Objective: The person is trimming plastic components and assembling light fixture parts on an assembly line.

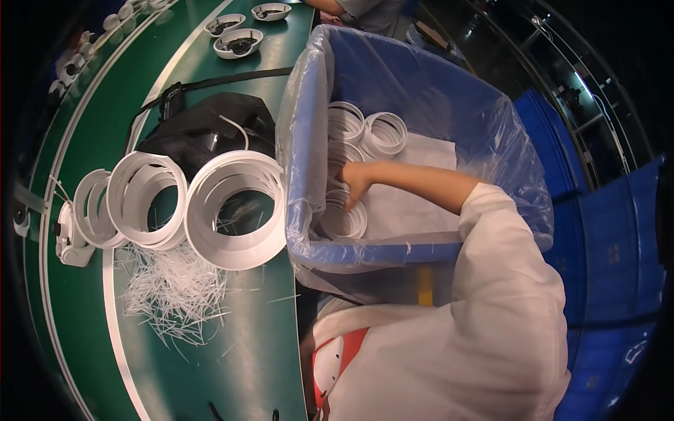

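My right hand (358,182) reaches down into a blue bin (421,70) lined with clear plastic film. Its fingers curl over a stack of white plastic rings (346,216) standing against the bin's left side; the fingertips are partly hidden among the rings. More stacked white rings (385,134) stand behind it, on a white sheet (414,203) at the bottom. My left hand is out of view. On the green bench left of the bin, large white rings (203,242) stand in stacks beside one another.
A heap of thin white plastic strips (175,288) lies on the green bench (260,351). A black bag (210,126) rests behind the rings. White bowl-shaped parts (239,44) sit farther back, near another person (365,14). Blue crates (611,245) stand at the right.
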A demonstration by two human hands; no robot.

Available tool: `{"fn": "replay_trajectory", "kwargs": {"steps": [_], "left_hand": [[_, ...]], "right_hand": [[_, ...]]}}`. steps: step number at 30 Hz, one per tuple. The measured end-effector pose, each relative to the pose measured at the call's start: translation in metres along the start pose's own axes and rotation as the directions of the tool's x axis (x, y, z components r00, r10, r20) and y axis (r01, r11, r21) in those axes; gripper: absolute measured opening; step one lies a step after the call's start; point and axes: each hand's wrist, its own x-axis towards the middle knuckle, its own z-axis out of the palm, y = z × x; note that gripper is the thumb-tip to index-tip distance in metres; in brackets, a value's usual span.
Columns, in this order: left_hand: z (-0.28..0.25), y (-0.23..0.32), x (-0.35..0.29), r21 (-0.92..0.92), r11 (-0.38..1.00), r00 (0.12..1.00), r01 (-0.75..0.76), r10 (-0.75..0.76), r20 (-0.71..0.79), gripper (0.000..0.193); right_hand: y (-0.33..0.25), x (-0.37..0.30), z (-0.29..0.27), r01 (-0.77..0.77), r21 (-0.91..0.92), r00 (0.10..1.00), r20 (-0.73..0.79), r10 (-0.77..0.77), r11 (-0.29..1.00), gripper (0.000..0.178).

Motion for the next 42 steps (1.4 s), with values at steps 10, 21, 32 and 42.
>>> {"fn": "replay_trajectory", "kwargs": {"steps": [10, 21, 32, 42], "left_hand": [[-0.004, 0.0, -0.001, 0.031, 0.999, 0.998, -0.044, 0.045, -0.039, 0.028], [-0.001, -0.031, 0.012, -0.154, 0.987, 0.999, -0.044, 0.047, 0.019, 0.02], [-0.006, -0.028, 0.003, -0.294, 0.955, 0.987, -0.035, 0.079, 0.14, 0.013], [-0.004, -0.009, -0.005, -0.353, 0.933, 0.977, -0.073, 0.138, 0.163, 0.01]], "right_hand": [[0.11, -0.05, -0.015, -0.403, 0.051, 0.812, -0.441, 0.383, 0.914, 0.048], [0.135, -0.009, 0.062, -0.614, 0.236, 0.708, -0.257, 0.658, 0.753, 0.068], [-0.001, -0.138, -0.093, -0.145, 0.685, 0.587, -0.522, 0.619, 0.714, 0.042], [-0.269, -0.126, -0.113, 0.967, 0.148, 0.108, -0.975, 0.195, 0.205, 0.043]]}}
